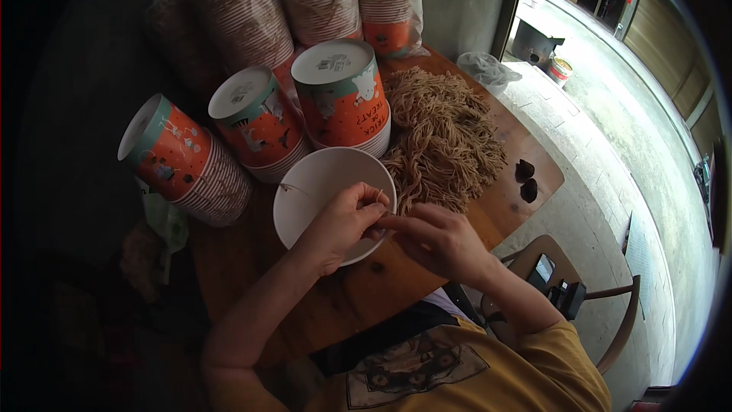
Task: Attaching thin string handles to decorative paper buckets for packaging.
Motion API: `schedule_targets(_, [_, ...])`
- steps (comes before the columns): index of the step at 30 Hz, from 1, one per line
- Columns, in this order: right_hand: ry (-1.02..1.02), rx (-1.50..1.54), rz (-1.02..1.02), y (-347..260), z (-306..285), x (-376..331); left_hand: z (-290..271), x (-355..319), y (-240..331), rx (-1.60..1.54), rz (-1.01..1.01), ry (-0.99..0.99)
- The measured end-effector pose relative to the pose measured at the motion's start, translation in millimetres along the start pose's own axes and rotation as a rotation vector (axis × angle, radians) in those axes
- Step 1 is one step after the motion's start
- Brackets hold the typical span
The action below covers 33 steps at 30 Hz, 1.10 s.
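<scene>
A white paper bucket (299,217) stands before me with its open mouth facing up. A short piece of tan cord (293,188) pokes through its wall on the left inside. Over the bucket's right rim, my left hand (349,220) pinches a thin cord end between thumb and fingers. My right hand (444,243) meets it there, its fingers closed together at the same spot; the cord between them is mostly hidden. Just beyond both hands lies a large heap of tan cords (442,137).
Upturned stacks of orange and teal printed buckets (341,99) stand behind and left. Bagged bucket stacks (316,0) lean on the wall. Two dark lumps (527,181) and a clear plastic bag (488,71) lie on the wooden table (534,149). A chair (526,259) holds a phone.
</scene>
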State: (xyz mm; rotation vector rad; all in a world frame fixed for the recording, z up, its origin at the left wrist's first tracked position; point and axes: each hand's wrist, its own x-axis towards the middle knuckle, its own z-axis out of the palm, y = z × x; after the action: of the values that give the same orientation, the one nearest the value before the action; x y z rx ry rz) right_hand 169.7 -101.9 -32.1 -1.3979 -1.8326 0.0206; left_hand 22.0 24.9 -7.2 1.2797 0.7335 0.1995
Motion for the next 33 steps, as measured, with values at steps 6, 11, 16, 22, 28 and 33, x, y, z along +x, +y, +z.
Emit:
schedule_targets(6, [0.057, 0.084, -0.001, 18.8, -19.9, 22.8, 0.6, -3.4, 1.0, -0.078, 0.079, -0.014])
schedule_targets(11, [-0.009, 0.07, -0.106, 23.6, -14.9, 39.6, 3.7, -5.1, 3.1, -0.03, 0.14, -0.011])
schedule_targets(16, [-0.086, 0.01, -0.232, 24.0, -17.2, 42.1, 7.6, -9.5, 3.8, -0.09, 0.115, 0.008])
schedule_targets(22, [-0.073, 0.092, -0.156, 24.2, -22.1, 34.4, 10.0, -12.4, 3.0, -0.083, 0.128, -0.035])
schedule_targets(28, [-0.132, 0.142, -0.146, 20.8, -22.4, 33.6, 10.2, -16.1, 4.6, -0.09, 0.112, 0.0])
schedule_targets(33, [-0.162, 0.177, -0.161, 24.5, -17.9, 33.0, 9.1, -19.4, 4.8, -0.071, 0.143, 0.059])
